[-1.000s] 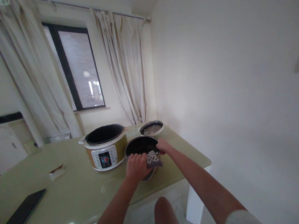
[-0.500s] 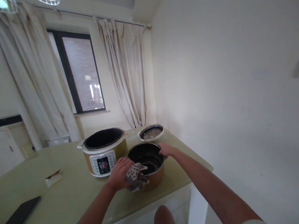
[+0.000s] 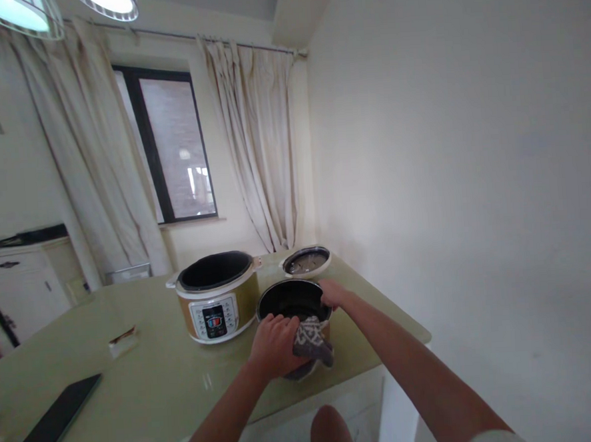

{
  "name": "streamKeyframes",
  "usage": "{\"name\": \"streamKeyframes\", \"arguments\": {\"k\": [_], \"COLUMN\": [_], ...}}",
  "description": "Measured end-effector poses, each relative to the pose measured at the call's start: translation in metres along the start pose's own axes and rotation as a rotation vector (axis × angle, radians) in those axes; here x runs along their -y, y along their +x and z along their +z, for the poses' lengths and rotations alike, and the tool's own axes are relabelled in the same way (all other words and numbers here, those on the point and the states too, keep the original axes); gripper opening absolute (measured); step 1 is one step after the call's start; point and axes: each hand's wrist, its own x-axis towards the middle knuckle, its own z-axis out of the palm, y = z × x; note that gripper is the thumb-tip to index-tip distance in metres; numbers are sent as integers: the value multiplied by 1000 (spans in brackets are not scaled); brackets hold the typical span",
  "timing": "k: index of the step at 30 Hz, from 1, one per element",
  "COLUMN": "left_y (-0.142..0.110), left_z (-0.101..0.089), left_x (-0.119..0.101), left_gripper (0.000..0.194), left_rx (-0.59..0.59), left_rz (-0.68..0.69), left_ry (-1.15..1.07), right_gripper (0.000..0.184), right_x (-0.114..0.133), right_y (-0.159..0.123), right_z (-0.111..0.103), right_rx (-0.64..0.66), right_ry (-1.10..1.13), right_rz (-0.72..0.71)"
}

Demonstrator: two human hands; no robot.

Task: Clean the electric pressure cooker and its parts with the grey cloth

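Pot (image 3: 295,300): lower centre, round – no long axis – between both hands.
Cloth (image 3: 313,341): bunched at the pot's near side.
Left hand (image 3: 277,343): curled round the cloth.
Right hand (image 3: 334,294): pinching the rim's right edge.
Cooker (image 3: 247,300): just left of the pot.
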Motion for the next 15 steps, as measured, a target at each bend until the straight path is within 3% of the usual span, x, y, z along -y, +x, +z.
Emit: {"name": "streamKeyframes", "arguments": {"k": [4,8,11,15], "left_y": [-8,-18,-21,-16], "left_z": [-1,1,5,2], "left_x": [53,91,96,71], "left_gripper": [53,38,31,34], "left_rx": [1,-169,-257,-141], "left_rz": [211,326,309,210], "left_ry": [-68,-154,-145,-75], "right_gripper": [48,55,50,46], "right_x": [-11,-14,-11,-7], "right_y": [-4,-4,-6,-8], "right_z": [-8,-10,-8,-7], "right_rx": [65,59,12,-10], "right_ry": [6,-22,-41,-48], "right_rz": [-80,-141,-139,-61]}}
